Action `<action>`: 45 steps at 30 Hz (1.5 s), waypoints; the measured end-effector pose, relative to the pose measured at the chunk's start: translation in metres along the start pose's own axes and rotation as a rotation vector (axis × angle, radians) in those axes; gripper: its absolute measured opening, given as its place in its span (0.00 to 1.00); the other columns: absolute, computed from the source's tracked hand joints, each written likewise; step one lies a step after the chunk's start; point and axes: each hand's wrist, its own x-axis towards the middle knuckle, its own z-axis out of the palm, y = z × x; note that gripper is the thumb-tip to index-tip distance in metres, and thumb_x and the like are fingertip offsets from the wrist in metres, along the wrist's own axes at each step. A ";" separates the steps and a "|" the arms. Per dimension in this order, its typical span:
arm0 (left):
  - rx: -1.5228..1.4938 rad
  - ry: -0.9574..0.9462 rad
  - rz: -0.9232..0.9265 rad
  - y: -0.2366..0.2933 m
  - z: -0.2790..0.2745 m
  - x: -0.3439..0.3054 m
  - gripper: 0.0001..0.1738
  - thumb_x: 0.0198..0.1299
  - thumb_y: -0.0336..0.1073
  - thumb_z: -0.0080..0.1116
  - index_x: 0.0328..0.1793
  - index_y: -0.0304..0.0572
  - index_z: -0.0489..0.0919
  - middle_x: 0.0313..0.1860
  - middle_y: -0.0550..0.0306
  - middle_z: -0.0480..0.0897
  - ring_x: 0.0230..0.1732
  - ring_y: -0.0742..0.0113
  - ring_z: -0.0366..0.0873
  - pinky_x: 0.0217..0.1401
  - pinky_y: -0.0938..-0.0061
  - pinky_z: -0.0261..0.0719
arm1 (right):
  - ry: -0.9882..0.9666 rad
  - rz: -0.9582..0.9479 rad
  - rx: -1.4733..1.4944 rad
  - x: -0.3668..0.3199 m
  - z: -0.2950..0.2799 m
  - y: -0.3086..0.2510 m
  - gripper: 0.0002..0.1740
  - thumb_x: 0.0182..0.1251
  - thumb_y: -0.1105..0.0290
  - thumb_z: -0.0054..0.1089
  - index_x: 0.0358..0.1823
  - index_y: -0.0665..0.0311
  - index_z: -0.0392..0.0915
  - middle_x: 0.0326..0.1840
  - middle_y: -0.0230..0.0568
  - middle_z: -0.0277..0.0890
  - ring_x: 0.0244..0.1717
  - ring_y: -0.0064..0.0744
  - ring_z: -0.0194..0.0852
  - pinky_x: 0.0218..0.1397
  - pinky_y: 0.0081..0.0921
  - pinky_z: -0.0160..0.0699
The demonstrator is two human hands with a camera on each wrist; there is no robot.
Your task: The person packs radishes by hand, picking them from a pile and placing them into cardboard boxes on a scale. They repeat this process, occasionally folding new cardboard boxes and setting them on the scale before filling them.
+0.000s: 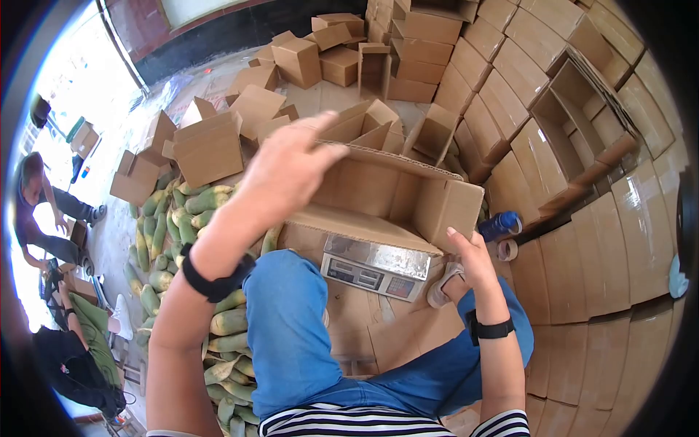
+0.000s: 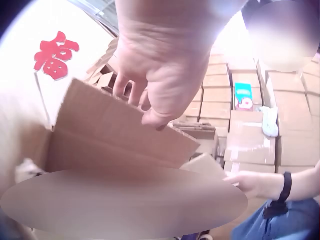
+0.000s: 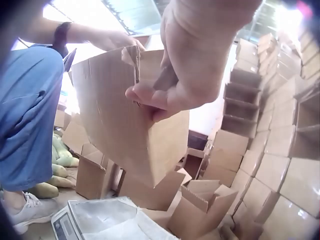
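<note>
An open, empty cardboard box (image 1: 364,186) is held tilted above a silver scale (image 1: 375,269) with a keypad. At the box's far-left edge is my left hand (image 1: 287,164), blurred in the head view; the left wrist view shows its fingers (image 2: 132,92) behind the cardboard edge (image 2: 115,125) and the thumb in front. My right hand (image 1: 475,258) pinches the near right corner; in the right wrist view, the hand (image 3: 192,70) has its thumb and fingers on either side of the box wall (image 3: 115,110). The scale (image 3: 110,220) stands below, apart from the box.
Green-and-white vegetables (image 1: 229,320) lie piled on the left. Open boxes (image 1: 211,146) stand behind them, and stacked cartons (image 1: 597,255) line the right. A blue object (image 1: 499,226) and tape roll (image 1: 507,250) lie near my right hand. People (image 1: 44,211) are at far left.
</note>
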 end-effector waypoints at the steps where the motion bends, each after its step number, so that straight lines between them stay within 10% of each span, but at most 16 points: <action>1: 0.000 -0.011 -0.128 -0.006 -0.008 -0.010 0.18 0.58 0.29 0.58 0.56 0.43 0.80 0.68 0.43 0.72 0.66 0.47 0.72 0.68 0.59 0.71 | 0.037 0.050 0.023 0.002 -0.006 0.001 0.19 0.70 0.60 0.59 0.56 0.64 0.76 0.48 0.36 0.80 0.46 0.28 0.78 0.39 0.29 0.79; 9: -0.200 -0.197 -0.734 -0.018 -0.006 -0.191 0.18 0.59 0.30 0.57 0.57 0.35 0.78 0.61 0.36 0.75 0.66 0.39 0.70 0.70 0.58 0.68 | 0.034 0.228 -0.020 0.033 -0.043 0.048 0.17 0.72 0.64 0.52 0.58 0.63 0.72 0.47 0.42 0.82 0.37 0.39 0.87 0.37 0.28 0.80; 25: -0.542 -0.376 -1.065 0.054 0.040 -0.308 0.15 0.56 0.26 0.59 0.51 0.33 0.78 0.51 0.39 0.79 0.53 0.39 0.77 0.55 0.60 0.77 | 0.024 0.419 -0.076 0.060 -0.072 0.088 0.18 0.72 0.62 0.55 0.55 0.68 0.74 0.44 0.51 0.83 0.36 0.44 0.86 0.35 0.31 0.85; 31: -0.493 -0.410 -1.014 0.069 0.035 -0.316 0.14 0.57 0.26 0.57 0.50 0.32 0.78 0.47 0.39 0.79 0.49 0.39 0.78 0.52 0.60 0.78 | 0.122 0.302 -0.503 0.054 -0.077 0.069 0.32 0.67 0.49 0.61 0.61 0.70 0.73 0.49 0.53 0.82 0.44 0.49 0.86 0.43 0.35 0.85; 34: -0.506 -0.389 -1.025 0.071 0.044 -0.335 0.14 0.57 0.26 0.55 0.50 0.33 0.78 0.47 0.38 0.79 0.49 0.39 0.78 0.52 0.59 0.78 | 0.274 -0.038 -1.115 0.031 -0.071 0.030 0.41 0.66 0.47 0.59 0.69 0.73 0.65 0.55 0.73 0.75 0.62 0.63 0.73 0.64 0.44 0.70; 39: -0.503 -0.418 -0.950 0.075 0.047 -0.339 0.16 0.59 0.28 0.52 0.54 0.37 0.77 0.50 0.38 0.79 0.51 0.38 0.78 0.54 0.56 0.77 | 0.199 -0.506 -1.211 -0.038 -0.056 -0.084 0.16 0.64 0.64 0.64 0.47 0.68 0.79 0.38 0.51 0.81 0.37 0.47 0.82 0.42 0.37 0.79; 42: -0.733 -0.319 -1.208 0.072 0.084 -0.378 0.18 0.61 0.32 0.52 0.58 0.41 0.77 0.54 0.39 0.78 0.54 0.39 0.77 0.56 0.54 0.77 | 0.177 -0.523 -1.464 -0.047 -0.063 -0.105 0.14 0.62 0.60 0.66 0.37 0.66 0.81 0.35 0.49 0.81 0.37 0.50 0.80 0.42 0.40 0.78; 45: -0.569 -0.519 -1.036 0.067 0.117 -0.420 0.20 0.62 0.36 0.52 0.60 0.44 0.76 0.58 0.40 0.78 0.56 0.40 0.77 0.57 0.54 0.77 | -0.131 -0.494 -1.679 -0.017 -0.058 -0.065 0.19 0.60 0.54 0.66 0.38 0.64 0.82 0.34 0.50 0.81 0.40 0.50 0.81 0.44 0.41 0.80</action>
